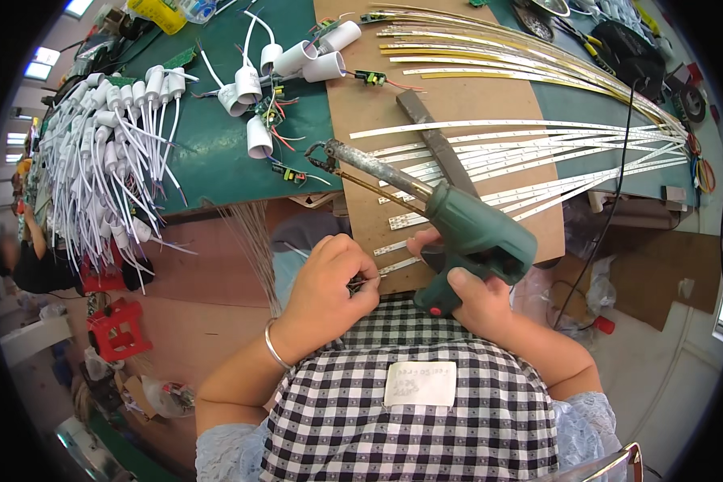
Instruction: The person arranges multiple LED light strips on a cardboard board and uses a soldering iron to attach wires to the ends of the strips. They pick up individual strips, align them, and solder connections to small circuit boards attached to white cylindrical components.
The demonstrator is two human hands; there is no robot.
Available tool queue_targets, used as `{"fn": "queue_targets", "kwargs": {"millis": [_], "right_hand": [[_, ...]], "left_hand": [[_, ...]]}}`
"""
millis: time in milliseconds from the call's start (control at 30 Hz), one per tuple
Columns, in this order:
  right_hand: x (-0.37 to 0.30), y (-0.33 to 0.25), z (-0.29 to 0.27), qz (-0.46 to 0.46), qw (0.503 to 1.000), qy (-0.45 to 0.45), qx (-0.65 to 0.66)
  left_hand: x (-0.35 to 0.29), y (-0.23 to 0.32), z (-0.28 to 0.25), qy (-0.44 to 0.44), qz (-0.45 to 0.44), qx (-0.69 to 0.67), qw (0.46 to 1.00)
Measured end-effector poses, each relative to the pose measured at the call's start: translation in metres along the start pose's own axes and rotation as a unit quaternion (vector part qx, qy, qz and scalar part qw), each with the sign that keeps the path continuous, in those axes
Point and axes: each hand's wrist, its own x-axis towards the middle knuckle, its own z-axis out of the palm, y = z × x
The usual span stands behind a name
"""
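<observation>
My right hand (484, 304) is wrapped round the grip of a green soldering gun (482, 229). Its long metal barrel points up and left, with a dark bent tip (321, 155) above the board's left edge. Lower left, my left hand (329, 277) has its fingers pinched together by the board's near edge. Something small and dark shows between them, mostly hidden, and a thin pale wire sticks out behind. Close to these fingertips lies the end of a white LED strip (400, 267). More LED strips (490, 165) fan out across the brown board (369, 193).
A dark metal bar (438, 145) lies across the strips. White lamp caps (249, 84) and small circuit boards (289, 173) sit on the green tabletop (209, 161). Many wired white caps (112, 136) are heaped at left. A black cord (622, 161) hangs at right. Another person (36, 257) is far left.
</observation>
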Motion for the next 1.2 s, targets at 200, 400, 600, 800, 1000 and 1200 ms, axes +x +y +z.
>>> {"fn": "queue_targets", "kwargs": {"millis": [200, 400, 600, 800, 1000, 1200], "right_hand": [[0.001, -0.002, 0.001, 0.012, 1.000, 0.008, -0.008], [-0.001, 0.000, 0.000, 0.008, 1.000, -0.001, 0.004], [-0.015, -0.023, -0.005, 0.062, 0.998, 0.003, 0.021], [-0.058, -0.065, -0.051, 0.074, 0.973, -0.026, -0.216], [-0.074, -0.059, -0.055, -0.026, 0.896, -0.043, -0.442], [-0.105, -0.041, -0.091, 0.001, 0.891, -0.109, -0.440]], "left_hand": [[-0.002, 0.004, 0.004, 0.027, -0.031, 0.017, 0.999], [0.001, 0.005, 0.002, 0.020, -0.015, 0.027, 0.999], [0.003, 0.008, -0.001, 0.022, 0.000, 0.031, 0.999], [0.003, 0.004, 0.000, 0.020, 0.008, 0.023, 1.000], [0.004, 0.006, 0.001, 0.017, 0.012, 0.025, 0.999], [0.006, 0.005, -0.002, 0.010, 0.015, 0.032, 0.999]]}}
